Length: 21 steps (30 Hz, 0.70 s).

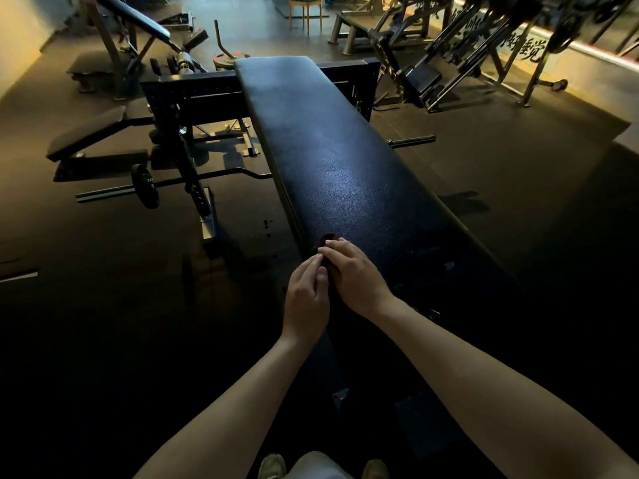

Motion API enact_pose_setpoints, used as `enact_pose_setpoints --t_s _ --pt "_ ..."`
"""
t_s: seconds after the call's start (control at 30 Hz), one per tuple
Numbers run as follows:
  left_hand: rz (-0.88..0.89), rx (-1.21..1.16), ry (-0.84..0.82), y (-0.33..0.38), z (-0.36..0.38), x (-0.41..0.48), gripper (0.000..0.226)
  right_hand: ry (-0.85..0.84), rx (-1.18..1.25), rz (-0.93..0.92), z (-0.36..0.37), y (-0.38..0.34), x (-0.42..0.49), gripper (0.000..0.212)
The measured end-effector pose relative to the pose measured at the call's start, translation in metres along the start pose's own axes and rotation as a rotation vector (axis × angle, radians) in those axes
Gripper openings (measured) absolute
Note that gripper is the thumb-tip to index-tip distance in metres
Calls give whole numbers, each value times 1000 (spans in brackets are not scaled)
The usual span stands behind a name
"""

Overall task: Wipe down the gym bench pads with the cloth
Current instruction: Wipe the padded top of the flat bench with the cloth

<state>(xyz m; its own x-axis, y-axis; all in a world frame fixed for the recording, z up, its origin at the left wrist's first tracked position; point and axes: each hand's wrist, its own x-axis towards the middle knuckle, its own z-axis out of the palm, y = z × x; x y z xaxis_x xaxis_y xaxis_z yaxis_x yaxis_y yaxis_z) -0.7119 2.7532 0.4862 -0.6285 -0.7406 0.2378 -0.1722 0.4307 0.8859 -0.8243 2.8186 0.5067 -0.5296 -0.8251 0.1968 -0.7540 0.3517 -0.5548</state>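
A long black bench pad (332, 157) runs away from me, its leather surface catching a dull shine. Near its left edge, close to me, a small dark cloth (324, 240) is bunched between both hands. My left hand (306, 299) pinches the cloth's near side with curled fingers. My right hand (356, 274) lies over the cloth with fingers curled round it, resting on the pad. Most of the cloth is hidden under the fingers. The near end of the pad is lost in shadow.
A barbell (145, 186) with a plate lies on the dark floor to the left, beside a rack frame (193, 108) and another bench (90, 133). Angled machines (466, 50) stand at the back right. A wooden stool (306, 10) is far back. My shoes (273, 466) show at the bottom.
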Motion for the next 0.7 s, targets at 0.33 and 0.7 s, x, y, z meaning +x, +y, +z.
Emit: enact_pose_setpoints --t_s 0.33,0.7 --pt "3 15 -44 -3 1 -7 44 88 4 117 2 -13 -12 36" --pt "45 139 -85 -7 3 -14 46 157 -37 243 -20 13 -10 35"
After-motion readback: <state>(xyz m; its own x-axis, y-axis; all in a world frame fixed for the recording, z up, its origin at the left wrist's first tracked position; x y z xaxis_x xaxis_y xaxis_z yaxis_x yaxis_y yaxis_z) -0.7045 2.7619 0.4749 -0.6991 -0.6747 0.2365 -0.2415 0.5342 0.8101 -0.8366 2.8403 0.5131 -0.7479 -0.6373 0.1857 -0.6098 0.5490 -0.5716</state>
